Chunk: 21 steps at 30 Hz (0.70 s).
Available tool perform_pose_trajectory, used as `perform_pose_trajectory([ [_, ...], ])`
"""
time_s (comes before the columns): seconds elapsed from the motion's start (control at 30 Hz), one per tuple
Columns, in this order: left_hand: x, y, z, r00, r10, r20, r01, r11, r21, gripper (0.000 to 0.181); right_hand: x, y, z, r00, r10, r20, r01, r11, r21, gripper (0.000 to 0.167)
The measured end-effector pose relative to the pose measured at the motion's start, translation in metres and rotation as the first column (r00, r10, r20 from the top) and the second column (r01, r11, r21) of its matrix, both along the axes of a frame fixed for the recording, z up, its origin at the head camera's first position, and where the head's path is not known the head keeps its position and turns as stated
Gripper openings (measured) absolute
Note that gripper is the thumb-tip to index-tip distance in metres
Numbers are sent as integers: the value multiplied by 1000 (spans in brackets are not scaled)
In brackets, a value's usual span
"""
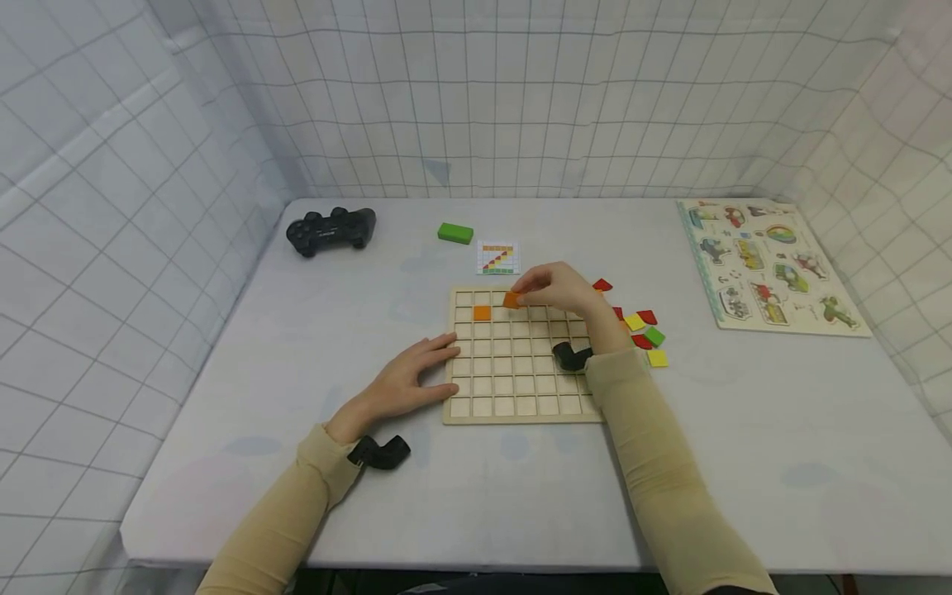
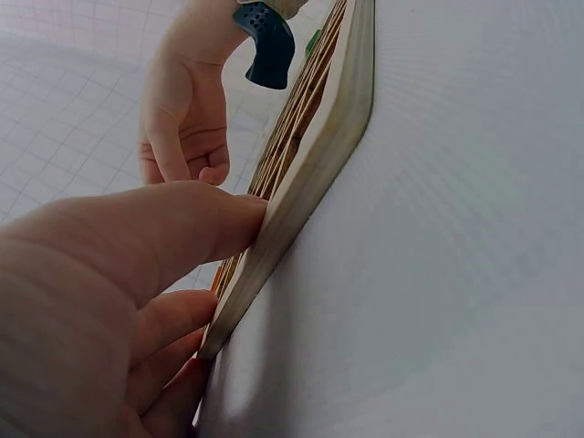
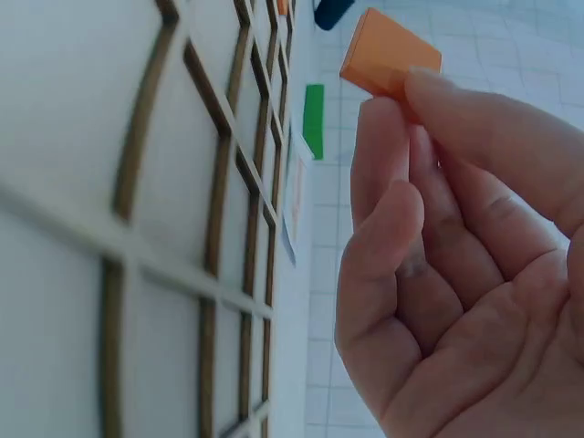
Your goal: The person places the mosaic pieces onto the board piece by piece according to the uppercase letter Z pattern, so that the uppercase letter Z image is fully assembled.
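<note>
There, the right hand [image 1: 554, 289] is pinching an orange tile [image 1: 511, 300] by its edge, thumb against fingers, tilted above the board's [image 1: 521, 419] far rows, just right of a second tile [image 1: 482, 313] that's lying in a square. The left hand [image 1: 409, 380], thumb spread wide from fairly straight fingers, is touching the board's left edge: sensible bracing. Best to be levelling that tile, matching corners to ridges, before releasing.

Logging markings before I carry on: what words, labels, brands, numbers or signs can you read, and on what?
No readable text anywhere.
Black controller: any lettering too small.
Picture board: any lettering too small.
Pattern card: coloured squares, no legible words.
Held orange tile, grid board: no marks visible.
</note>
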<state>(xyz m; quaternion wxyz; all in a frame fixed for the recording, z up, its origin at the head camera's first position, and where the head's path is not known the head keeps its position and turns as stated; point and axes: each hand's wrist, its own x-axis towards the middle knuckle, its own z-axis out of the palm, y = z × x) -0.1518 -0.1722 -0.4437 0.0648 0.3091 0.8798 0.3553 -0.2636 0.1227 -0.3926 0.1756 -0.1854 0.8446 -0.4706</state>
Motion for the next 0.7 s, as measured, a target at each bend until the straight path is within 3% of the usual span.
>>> perform_pose_trajectory([
  [0.33,0,1,0,1000,2,3,-2,1000,-5,61,-2,-21,-12,998,-61,1,61,995,74,16],
  [0.7,-1,0,-1,1000,2,-5,-2,1000,-10,61,-2,-24,-22,1000,-30,-8,31,994,109,16],
])
